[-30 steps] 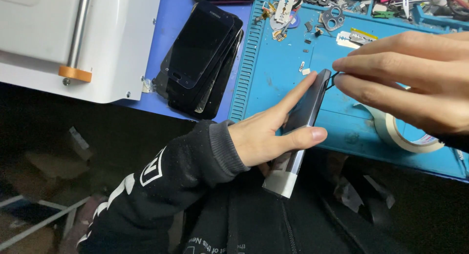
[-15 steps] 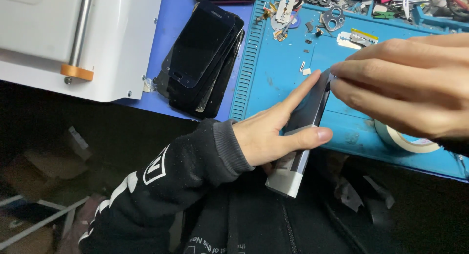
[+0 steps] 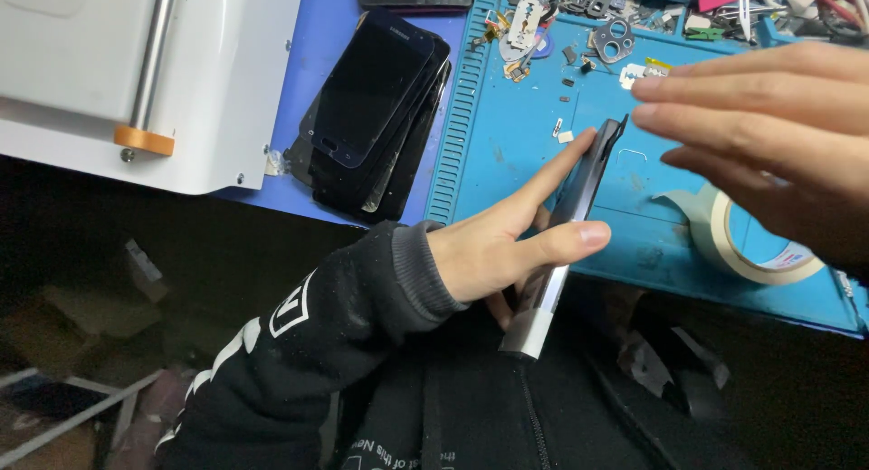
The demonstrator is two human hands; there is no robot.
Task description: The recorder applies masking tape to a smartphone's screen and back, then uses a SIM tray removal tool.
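A: Left hand (image 3: 493, 248)?
B: Holds a phone (image 3: 566, 230) on edge, tilted. Index finger runs along the top side, thumb pressed on the near face, other fingers wrapped behind it. Lower end of the phone is pale and hangs past the counter (image 3: 353, 54) edge, over a dark jacket (image 3: 471, 407). Upper end sits over the blue mat (image 3: 652, 244).
A: Right hand (image 3: 769, 135)?
B: Flat and spread, fingers stretched out, holding nothing. It's just beside the phone's top end, not touching. Blurred.
A: What's around?
B: Roll of tape (image 3: 756, 244) on the mat, partly under the right hand. Stack of dark phone screens (image 3: 376, 117) to the left of the mat. White machine (image 3: 145, 72) with a metal bar and orange end at far left. Small loose parts (image 3: 588, 27) along the mat's top edge, too small to tell apart.
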